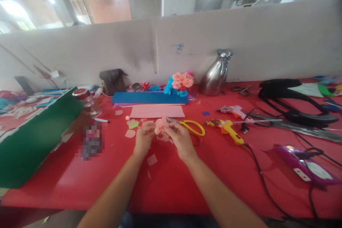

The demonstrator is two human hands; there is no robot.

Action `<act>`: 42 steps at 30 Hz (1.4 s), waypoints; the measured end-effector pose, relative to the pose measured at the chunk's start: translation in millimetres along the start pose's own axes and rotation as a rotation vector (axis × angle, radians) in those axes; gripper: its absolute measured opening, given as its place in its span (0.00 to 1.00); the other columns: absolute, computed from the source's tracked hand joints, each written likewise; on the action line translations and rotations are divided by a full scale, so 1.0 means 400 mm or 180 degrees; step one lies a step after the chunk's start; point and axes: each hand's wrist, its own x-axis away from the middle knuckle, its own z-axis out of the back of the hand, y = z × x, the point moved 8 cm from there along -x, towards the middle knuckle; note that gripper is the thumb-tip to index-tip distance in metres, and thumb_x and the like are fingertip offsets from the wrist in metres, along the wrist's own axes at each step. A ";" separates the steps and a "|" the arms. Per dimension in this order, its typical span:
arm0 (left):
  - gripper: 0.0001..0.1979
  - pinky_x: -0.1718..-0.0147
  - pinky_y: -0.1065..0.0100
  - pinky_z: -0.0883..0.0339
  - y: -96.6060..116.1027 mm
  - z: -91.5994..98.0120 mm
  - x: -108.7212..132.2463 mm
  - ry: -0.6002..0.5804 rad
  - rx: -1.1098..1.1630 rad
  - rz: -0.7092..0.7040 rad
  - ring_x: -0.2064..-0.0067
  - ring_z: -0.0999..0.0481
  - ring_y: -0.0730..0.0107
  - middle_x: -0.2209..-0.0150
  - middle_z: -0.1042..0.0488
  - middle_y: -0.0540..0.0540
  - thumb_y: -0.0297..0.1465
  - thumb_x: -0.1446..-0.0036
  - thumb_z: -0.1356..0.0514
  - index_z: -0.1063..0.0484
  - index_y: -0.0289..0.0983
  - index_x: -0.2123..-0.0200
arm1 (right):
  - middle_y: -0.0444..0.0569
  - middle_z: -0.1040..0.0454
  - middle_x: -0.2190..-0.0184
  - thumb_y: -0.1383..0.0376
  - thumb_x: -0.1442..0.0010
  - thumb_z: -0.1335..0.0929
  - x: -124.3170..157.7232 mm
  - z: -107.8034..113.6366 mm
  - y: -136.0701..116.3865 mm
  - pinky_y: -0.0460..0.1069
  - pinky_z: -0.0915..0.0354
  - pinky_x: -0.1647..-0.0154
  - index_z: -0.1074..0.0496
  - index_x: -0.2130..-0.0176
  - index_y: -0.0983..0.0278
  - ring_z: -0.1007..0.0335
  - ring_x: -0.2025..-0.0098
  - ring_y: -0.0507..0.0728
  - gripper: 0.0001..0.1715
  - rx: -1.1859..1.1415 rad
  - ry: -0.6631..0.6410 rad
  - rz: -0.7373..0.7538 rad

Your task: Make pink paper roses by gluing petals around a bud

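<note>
Between my two hands, just above the red table, is a pale pink paper flower (pixel 160 127) with layered petals. My left hand (pixel 145 137) pinches its left side with bent fingers. On the other side, the thumb and fingers of my right hand (pixel 179 138) are closed on the petals. Yellow-handled scissors (pixel 192 127) lie just beyond my right hand. Loose pink paper petals (pixel 130 134) and a green paper piece (pixel 133 125) are scattered by my left hand. Another pink petal (pixel 152 159) lies nearer me, between my forearms.
Coloured sheets, a blue one (pixel 149 98) on top, lie behind my hands beside finished flowers (pixel 183 81). A yellow glue gun (pixel 231 132) with a cord and a purple power strip (pixel 304 164) are at right. A steel jug (pixel 216 73) stands behind; a green box (pixel 34 139) stands left.
</note>
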 end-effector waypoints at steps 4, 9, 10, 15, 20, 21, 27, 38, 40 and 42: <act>0.04 0.59 0.63 0.35 0.000 0.000 -0.001 -0.0006 0.0017 0.0042 0.61 0.29 0.64 0.68 0.26 0.45 0.31 0.53 0.37 0.23 0.38 0.74 | 0.43 0.32 0.79 0.57 0.53 0.27 0.002 -0.002 -0.005 0.44 0.43 0.82 0.25 0.72 0.62 0.42 0.78 0.49 0.12 0.0037 0.0027 0.0039; 0.04 0.60 0.64 0.35 0.004 -0.003 0.000 -0.0045 -0.0036 0.0090 0.63 0.29 0.65 0.69 0.26 0.46 0.31 0.52 0.37 0.23 0.37 0.75 | 0.42 0.32 0.80 0.59 0.55 0.27 0.008 -0.007 -0.014 0.43 0.43 0.83 0.23 0.71 0.62 0.44 0.79 0.48 0.11 -0.0058 0.0052 -0.0033; 0.04 0.60 0.64 0.35 0.005 -0.004 0.001 -0.0062 -0.0029 0.0095 0.63 0.29 0.66 0.69 0.26 0.46 0.31 0.52 0.37 0.24 0.37 0.75 | 0.42 0.33 0.80 0.59 0.55 0.26 0.009 -0.008 -0.016 0.43 0.43 0.83 0.23 0.71 0.62 0.45 0.79 0.48 0.10 -0.0076 0.0053 -0.0051; 0.05 0.63 0.65 0.36 0.012 -0.010 0.002 -0.0117 0.0108 0.0106 0.65 0.29 0.67 0.70 0.26 0.47 0.32 0.53 0.36 0.24 0.37 0.77 | 0.41 0.34 0.82 0.59 0.55 0.26 0.010 -0.010 -0.014 0.43 0.43 0.81 0.23 0.72 0.62 0.47 0.80 0.47 0.10 -0.0173 -0.0021 -0.0157; 0.07 0.67 0.68 0.37 0.014 -0.018 0.003 -0.0214 0.0157 0.0177 0.68 0.32 0.69 0.73 0.29 0.48 0.34 0.53 0.36 0.24 0.37 0.77 | 0.39 0.37 0.83 0.58 0.55 0.27 0.006 -0.013 -0.006 0.44 0.44 0.80 0.25 0.73 0.62 0.47 0.80 0.47 0.10 -0.0217 -0.0136 -0.0212; 0.07 0.67 0.68 0.37 0.013 -0.019 0.003 -0.0223 0.0171 0.0191 0.69 0.32 0.70 0.73 0.29 0.48 0.34 0.53 0.36 0.24 0.37 0.77 | 0.39 0.36 0.83 0.58 0.55 0.27 0.005 -0.013 -0.006 0.44 0.44 0.81 0.25 0.73 0.62 0.47 0.80 0.47 0.10 -0.0222 -0.0142 -0.0206; 0.06 0.68 0.68 0.37 0.013 -0.025 0.006 -0.0309 0.0290 0.0220 0.69 0.32 0.70 0.74 0.29 0.49 0.33 0.51 0.37 0.23 0.37 0.76 | 0.40 0.33 0.79 0.61 0.55 0.27 0.007 -0.009 -0.011 0.43 0.47 0.82 0.27 0.68 0.62 0.46 0.80 0.47 0.12 -0.0318 -0.0034 -0.0099; 0.08 0.67 0.67 0.35 -0.011 -0.044 0.018 -0.0600 0.0522 0.0572 0.70 0.29 0.69 0.74 0.26 0.48 0.33 0.52 0.36 0.21 0.35 0.70 | 0.42 0.30 0.74 0.54 0.48 0.32 0.002 -0.012 0.006 0.45 0.41 0.74 0.28 0.66 0.60 0.38 0.75 0.50 0.13 -0.0502 -0.0215 -0.0350; 0.07 0.66 0.67 0.35 -0.007 -0.047 0.018 -0.0654 0.0522 0.0552 0.70 0.29 0.69 0.74 0.25 0.48 0.32 0.52 0.36 0.21 0.35 0.70 | 0.41 0.32 0.77 0.55 0.49 0.30 0.004 -0.018 0.006 0.45 0.43 0.76 0.29 0.71 0.61 0.41 0.78 0.49 0.12 -0.0462 -0.0275 -0.0380; 0.07 0.66 0.67 0.35 -0.003 -0.049 0.018 -0.0673 0.0512 0.0514 0.70 0.29 0.69 0.74 0.25 0.48 0.32 0.52 0.36 0.21 0.35 0.69 | 0.40 0.33 0.79 0.57 0.50 0.29 0.004 -0.015 0.002 0.44 0.45 0.77 0.30 0.75 0.62 0.43 0.79 0.48 0.12 -0.0450 -0.0231 -0.0338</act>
